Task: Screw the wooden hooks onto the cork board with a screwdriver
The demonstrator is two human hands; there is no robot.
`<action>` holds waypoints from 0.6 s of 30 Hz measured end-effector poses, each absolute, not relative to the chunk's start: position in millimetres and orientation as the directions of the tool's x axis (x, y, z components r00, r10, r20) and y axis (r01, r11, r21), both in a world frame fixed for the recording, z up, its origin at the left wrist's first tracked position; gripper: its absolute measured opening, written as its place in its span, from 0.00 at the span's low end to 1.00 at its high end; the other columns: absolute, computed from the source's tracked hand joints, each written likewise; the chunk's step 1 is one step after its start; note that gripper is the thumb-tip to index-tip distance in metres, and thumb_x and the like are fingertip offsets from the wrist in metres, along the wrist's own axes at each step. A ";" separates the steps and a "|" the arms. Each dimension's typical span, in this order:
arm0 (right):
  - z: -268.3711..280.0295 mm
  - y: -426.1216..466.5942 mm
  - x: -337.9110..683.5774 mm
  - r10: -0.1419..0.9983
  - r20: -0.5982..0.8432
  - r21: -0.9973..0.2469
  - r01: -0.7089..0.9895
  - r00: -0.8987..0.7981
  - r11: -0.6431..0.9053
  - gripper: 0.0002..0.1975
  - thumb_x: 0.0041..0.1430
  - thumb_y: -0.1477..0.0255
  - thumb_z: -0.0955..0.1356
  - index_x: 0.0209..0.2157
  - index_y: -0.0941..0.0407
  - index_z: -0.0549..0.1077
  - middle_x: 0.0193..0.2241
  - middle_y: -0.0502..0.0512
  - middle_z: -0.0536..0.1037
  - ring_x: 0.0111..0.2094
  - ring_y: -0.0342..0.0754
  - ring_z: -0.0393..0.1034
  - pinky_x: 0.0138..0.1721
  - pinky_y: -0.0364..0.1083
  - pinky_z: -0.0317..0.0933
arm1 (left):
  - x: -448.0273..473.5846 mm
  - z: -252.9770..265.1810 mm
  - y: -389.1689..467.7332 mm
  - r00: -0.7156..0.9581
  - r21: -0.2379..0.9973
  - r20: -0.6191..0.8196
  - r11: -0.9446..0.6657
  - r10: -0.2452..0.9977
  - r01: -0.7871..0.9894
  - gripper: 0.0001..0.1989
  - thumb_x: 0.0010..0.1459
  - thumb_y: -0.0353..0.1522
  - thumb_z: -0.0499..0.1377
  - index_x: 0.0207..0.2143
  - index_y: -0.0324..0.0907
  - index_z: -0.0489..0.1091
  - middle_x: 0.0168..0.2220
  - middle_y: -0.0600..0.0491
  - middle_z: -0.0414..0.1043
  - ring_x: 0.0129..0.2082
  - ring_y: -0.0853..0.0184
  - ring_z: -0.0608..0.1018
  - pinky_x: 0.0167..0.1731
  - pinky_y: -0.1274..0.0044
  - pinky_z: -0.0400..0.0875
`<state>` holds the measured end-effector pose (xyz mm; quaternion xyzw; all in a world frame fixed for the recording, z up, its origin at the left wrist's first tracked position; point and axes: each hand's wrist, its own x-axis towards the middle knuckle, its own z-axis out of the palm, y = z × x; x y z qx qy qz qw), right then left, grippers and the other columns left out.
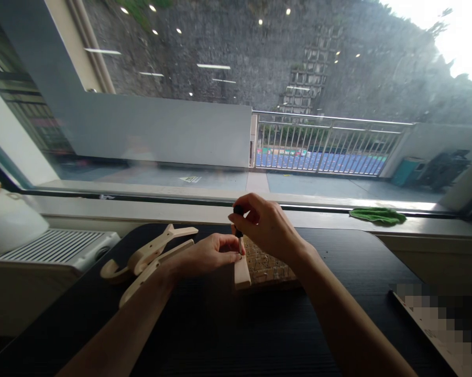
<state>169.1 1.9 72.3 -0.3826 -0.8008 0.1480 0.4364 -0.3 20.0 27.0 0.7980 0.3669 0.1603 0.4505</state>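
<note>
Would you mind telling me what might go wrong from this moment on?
The black-handled screwdriver in the right hand could slip and jab the left hand, whose fingertips sit right beside its metal shaft. The pale wooden bar under it might shift if pressed hard, perhaps tugging the brown patterned panel beside it. The left forearm, close to the pale curved wooden pieces, could nudge them.

We are holding a black-handled screwdriver (239, 210) upright in our right hand (267, 226), over a pale wooden bar (242, 275), while our left hand (210, 254) is curling close to its tip. Curved wooden pieces (158, 245) are lying left of us on the dark table (196, 324).
</note>
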 end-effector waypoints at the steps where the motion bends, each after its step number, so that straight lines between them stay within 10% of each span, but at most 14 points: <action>1: 72.6 1.6 169.4 0.736 0.588 -0.561 0.487 -0.335 0.669 0.11 0.57 0.69 0.64 0.41 0.57 0.69 0.29 0.50 0.74 0.25 0.38 0.64 0.28 0.40 0.56 | -0.1 27.4 19.9 0.685 0.838 -0.073 -0.328 0.725 0.436 0.11 0.53 0.38 0.53 0.34 0.41 0.68 0.33 0.55 0.70 0.34 0.67 0.70 0.37 0.78 0.64; 18: 75.8 3.5 177.0 0.693 0.632 -0.459 0.552 -0.348 0.696 0.11 0.57 0.72 0.64 0.41 0.57 0.71 0.29 0.51 0.73 0.28 0.40 0.62 0.31 0.41 0.56 | -0.4 30.2 18.5 0.688 0.839 -0.076 -0.326 0.722 0.434 0.11 0.54 0.37 0.53 0.34 0.40 0.69 0.33 0.55 0.70 0.35 0.67 0.70 0.37 0.78 0.64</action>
